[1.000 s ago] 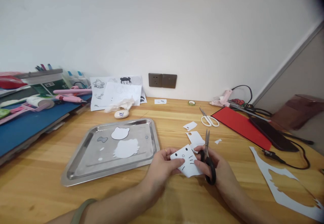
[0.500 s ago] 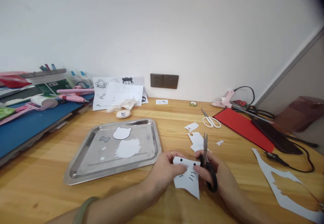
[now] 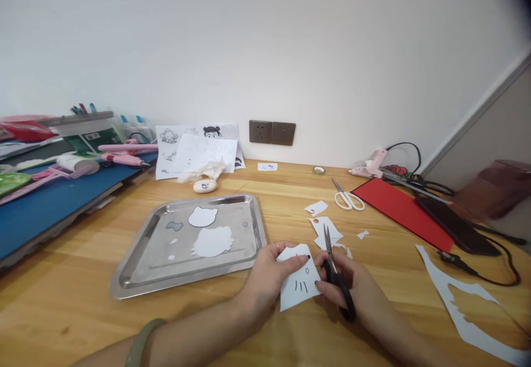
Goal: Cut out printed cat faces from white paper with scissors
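A piece of white paper (image 3: 296,292) printed with black dots, a small oval and short lines is pinched in my left hand (image 3: 269,270), thumb on top. My right hand (image 3: 359,284) is closed around black-handled scissors (image 3: 332,256), whose narrow blades point up and away from me. The right fingertips touch the paper's right edge. To the left, a metal tray (image 3: 136,281) bears a white cat-head cutout (image 3: 203,217), a larger white cutout (image 3: 213,242), a grey bow (image 3: 174,226) and a few tiny pieces. Just beyond the scissors lie white paper scraps (image 3: 323,227).
White-handled scissors (image 3: 348,200), a red sheet (image 3: 400,212) and a pink glue gun (image 3: 373,162) lie at the back right. A large paper offcut (image 3: 448,306) is on the right. Printed sheets (image 3: 207,154) lean on the wall; a blue board (image 3: 62,195) stands left.
The paper has been turned in my hands, so its printed lines now run more upright. The scissors have tilted a little to the left, and the right thumb has slid to the paper's edge.
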Tool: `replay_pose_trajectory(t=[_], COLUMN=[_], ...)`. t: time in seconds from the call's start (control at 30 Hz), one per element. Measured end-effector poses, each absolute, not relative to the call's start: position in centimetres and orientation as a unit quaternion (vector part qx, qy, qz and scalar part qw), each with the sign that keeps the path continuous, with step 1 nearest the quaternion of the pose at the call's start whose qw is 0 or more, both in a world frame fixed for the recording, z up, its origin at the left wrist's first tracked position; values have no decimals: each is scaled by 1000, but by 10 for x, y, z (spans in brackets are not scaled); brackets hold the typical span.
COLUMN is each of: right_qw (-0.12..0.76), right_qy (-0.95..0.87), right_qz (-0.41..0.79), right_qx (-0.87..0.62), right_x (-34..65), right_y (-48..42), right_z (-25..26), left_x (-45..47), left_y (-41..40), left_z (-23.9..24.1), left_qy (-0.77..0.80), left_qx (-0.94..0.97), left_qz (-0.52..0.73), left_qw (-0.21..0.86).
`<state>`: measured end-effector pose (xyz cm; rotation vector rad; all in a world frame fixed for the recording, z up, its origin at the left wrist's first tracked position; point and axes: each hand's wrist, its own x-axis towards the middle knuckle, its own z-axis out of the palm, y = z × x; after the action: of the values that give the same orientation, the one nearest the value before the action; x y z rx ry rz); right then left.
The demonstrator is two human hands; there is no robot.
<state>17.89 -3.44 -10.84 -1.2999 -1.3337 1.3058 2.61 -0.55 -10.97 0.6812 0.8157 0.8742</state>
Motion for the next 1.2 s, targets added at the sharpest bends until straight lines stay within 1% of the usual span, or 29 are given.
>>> replay_pose_trajectory(t=[0.13,0.2,0.4,0.63,0.73,0.9,1.03,1.13,1.2], right_qw=[456,477,495,496,490,464,443,408,383], right_qy=[-497,-477,-458,-467,-475,-505,-519,-544,-564], right_qz=[508,498,501,489,485,485,492,501,509], right_qx=[-536,-545,-543,-545,-547,-543,-541,-535,-526], right_x=[177,176,174,176,176,176,176,176,176], right_y=[-35,-35,-36,-37,-37,-38,-40,-43,-44], right_z=[-108,-105,-104,-106,-106,-110,-108,-99,-92], left_x=[26,26,25,22,21,24,25,24,22], left_y=[-6,-7,-6,-4,-4,-4,-6,-7,-8], left_z=[-105,-101,-99,-100,-102,-103,-100,-97,-97], left_qy=[321,306,421,404,405,377,352,326,341], left_qx=[319,343,372,429,423,347,335,329,324], left_qz=[429,416,349,308,311,373,381,388,394], left_qw=[782,785,750,747,748,773,786,797,790])
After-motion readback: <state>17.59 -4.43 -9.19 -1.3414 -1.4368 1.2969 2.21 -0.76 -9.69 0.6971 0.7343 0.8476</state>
